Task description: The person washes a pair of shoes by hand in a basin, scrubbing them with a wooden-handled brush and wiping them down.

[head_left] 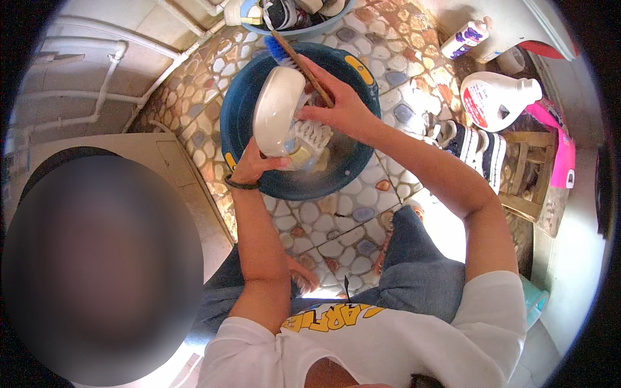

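Observation:
A pale sneaker (pixel 280 109) with a thick, glossy sole and white laces is held tilted over a dark blue plastic basin (pixel 232 114). My left hand (pixel 253 164) grips the near end of the sneaker, thumb across its upper. In my right hand (pixel 342 104) is a scrub brush (pixel 305 69) with a wooden handle and blue bristles. Its bristles are beyond the far end of the shoe; whether they touch it I cannot tell. Right-hand fingers also rest against the sneaker by the laces. Cloudy liquid appears in the basin below, partly hidden by the shoe.
Several shoes fill a light blue basin (pixel 310 32) beyond. To the right are a white detergent jug (pixel 499 99), a white bottle (pixel 465 40), dark sneakers with white stripes (pixel 468 143), a wooden stool (pixel 521 206) and a pink packet (pixel 563 155). White pipes (pixel 104 94) line the left wall. Another person sits close left.

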The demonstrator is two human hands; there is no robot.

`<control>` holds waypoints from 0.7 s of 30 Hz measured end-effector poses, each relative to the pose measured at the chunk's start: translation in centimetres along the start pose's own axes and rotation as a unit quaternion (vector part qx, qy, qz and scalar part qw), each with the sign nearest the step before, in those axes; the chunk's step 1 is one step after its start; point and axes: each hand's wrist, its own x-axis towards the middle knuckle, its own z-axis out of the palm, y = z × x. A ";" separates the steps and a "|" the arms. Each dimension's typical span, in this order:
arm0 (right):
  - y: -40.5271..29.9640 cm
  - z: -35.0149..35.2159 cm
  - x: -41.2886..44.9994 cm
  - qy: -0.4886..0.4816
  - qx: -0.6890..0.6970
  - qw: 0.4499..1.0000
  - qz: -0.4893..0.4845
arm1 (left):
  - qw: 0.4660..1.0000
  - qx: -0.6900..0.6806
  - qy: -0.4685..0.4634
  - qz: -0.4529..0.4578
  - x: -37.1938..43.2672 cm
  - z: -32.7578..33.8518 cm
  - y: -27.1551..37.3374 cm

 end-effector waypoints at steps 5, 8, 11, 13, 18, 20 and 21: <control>-1.5 0.4 0.0 0.009 -0.065 0.998 0.011 | 0.985 -0.160 0.071 0.003 0.1 -1.6 -3.5; -0.5 -0.1 0.9 -0.008 -0.082 0.997 -0.009 | 0.950 -0.303 -0.018 0.076 0.1 -3.3 -5.7; -1.4 -0.2 0.5 0.011 -0.090 0.996 0.003 | 0.949 -0.296 0.092 0.058 -0.1 -2.1 -5.0; -1.5 -0.5 -0.2 0.020 -0.103 0.994 0.019 | 0.956 -0.257 0.081 0.113 0.5 -1.2 -4.1; -1.1 -0.1 -1.8 0.007 -0.111 0.994 0.022 | 0.888 -0.415 -0.144 0.134 2.1 -0.3 -2.5; -0.5 0.3 -2.3 0.013 -0.102 0.994 0.033 | 0.885 -0.442 -0.093 0.111 2.3 -0.5 -3.0; -0.3 0.2 -2.4 0.020 -0.098 0.994 0.038 | 0.881 -0.456 -0.069 0.102 2.5 -0.4 -3.1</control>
